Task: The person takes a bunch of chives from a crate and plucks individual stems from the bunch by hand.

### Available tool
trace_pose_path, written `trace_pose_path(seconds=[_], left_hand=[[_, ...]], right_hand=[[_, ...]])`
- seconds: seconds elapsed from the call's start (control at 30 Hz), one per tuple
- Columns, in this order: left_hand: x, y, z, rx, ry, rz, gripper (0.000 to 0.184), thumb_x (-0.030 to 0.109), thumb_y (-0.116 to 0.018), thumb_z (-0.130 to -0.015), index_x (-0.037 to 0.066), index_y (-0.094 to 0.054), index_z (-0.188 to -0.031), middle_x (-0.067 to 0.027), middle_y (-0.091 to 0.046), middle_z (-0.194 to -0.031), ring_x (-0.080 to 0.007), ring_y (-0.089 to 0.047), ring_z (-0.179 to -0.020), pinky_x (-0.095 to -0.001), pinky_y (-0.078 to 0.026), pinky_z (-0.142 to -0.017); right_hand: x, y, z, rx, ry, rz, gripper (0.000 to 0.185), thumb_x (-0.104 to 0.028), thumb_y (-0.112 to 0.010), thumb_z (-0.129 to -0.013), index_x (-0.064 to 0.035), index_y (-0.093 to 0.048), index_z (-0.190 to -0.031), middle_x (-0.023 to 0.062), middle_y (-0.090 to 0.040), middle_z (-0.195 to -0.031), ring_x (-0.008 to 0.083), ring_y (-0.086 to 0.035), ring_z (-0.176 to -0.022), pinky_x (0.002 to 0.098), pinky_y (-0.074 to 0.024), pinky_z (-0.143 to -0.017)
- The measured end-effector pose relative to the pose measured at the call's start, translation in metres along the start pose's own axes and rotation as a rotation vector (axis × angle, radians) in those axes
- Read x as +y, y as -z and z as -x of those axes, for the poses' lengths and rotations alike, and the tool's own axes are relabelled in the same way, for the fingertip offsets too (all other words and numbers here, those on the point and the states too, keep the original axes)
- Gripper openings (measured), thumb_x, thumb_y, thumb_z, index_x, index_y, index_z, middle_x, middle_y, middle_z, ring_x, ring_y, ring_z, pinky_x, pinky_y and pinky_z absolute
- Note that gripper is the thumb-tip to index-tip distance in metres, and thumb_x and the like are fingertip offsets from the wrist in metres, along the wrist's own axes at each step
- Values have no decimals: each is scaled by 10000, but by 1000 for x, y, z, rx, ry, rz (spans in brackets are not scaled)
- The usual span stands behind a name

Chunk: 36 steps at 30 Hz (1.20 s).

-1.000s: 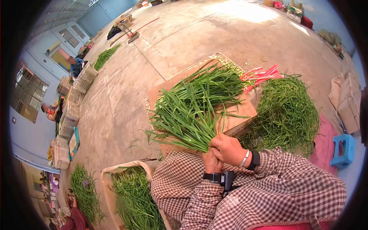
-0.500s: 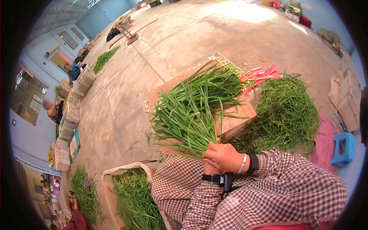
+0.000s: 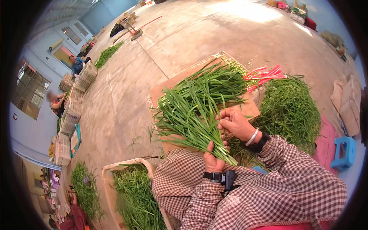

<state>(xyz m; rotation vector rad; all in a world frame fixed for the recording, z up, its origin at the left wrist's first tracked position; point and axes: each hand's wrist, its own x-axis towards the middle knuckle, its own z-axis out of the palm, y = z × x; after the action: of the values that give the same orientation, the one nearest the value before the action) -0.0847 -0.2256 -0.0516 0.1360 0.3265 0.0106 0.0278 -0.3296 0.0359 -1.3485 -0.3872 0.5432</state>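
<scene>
My left hand [image 3: 214,160] is closed around a bunch of garlic chives [image 3: 191,126], close to its pale cut ends, which point toward my lap. The leaves of this bunch spread forward over a cardboard-covered board [image 3: 251,109]. Beside the bunch, at its right edge, is my right hand [image 3: 237,125], thumb and forefinger pinched together. What they pinch, perhaps a thin leaf, is too small to make out. More chives [image 3: 218,80] lie on the far part of the board. Red and white strips [image 3: 268,76] rest at its right corner.
A heap of loose green leaves [image 3: 289,111] is right of the board, near a blue stool [image 3: 344,152]. At lower left stands a crate [image 3: 108,180] filled with greens. Other people [image 3: 78,66] sit by white crates [image 3: 71,115] along the left wall. Another greens pile [image 3: 85,188] lies lower left.
My right hand has come away from my left hand, moving up and right to the bunch's edge. The pale stalk ends now show below my left hand. The view has shifted slightly.
</scene>
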Motion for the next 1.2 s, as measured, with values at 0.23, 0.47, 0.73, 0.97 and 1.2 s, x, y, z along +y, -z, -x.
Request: trace_pose_path(seconds=[0.23,0.47,0.73,0.97,1.2], left_hand=[[-1,10,-1,-47,-22,-61,355,261,-537,-892,45,-505,-1171,-113,-591,-1061,-260,-583,-928,-418,-493,-769],[-6,4,-3,39,-127,-155,367,276,-548,-877,65,-497,-1172,-70,-547,-1167,-211,-541,-1034,-374,-469,-866],[-5,53,-7,-114,-197,-524,324,277,-475,-913,78,-470,-1168,-79,-522,-1173,-223,-507,-1072,-381,-426,-922],[-7,77,-15,-117,-345,-1087,325,249,-437,-940,72,-445,-1213,-99,-504,-1209,-227,-491,-1097,-380,-416,-937],[-4,16,-4,14,-87,-79,257,170,-493,-919,39,-499,-1140,-90,-556,-1125,-222,-540,-1037,-365,-454,-913]], right_hand=[[-7,-9,4,-134,-81,121,145,-67,-557,-815,34,-541,-919,11,-569,-664,57,-525,-551,207,-437,-480],[1,-40,14,-295,193,872,202,-201,-615,-753,-21,-618,-845,168,-623,-720,312,-625,-652,393,-489,-584],[7,-51,34,-337,377,997,184,-228,-638,-728,-81,-596,-830,97,-612,-754,323,-606,-693,421,-477,-586],[8,-50,36,-287,415,977,168,-224,-625,-741,-82,-597,-827,100,-614,-749,321,-605,-682,417,-476,-577],[7,-38,30,-208,391,854,164,-199,-604,-782,-54,-620,-856,136,-622,-743,327,-608,-666,393,-489,-575]])
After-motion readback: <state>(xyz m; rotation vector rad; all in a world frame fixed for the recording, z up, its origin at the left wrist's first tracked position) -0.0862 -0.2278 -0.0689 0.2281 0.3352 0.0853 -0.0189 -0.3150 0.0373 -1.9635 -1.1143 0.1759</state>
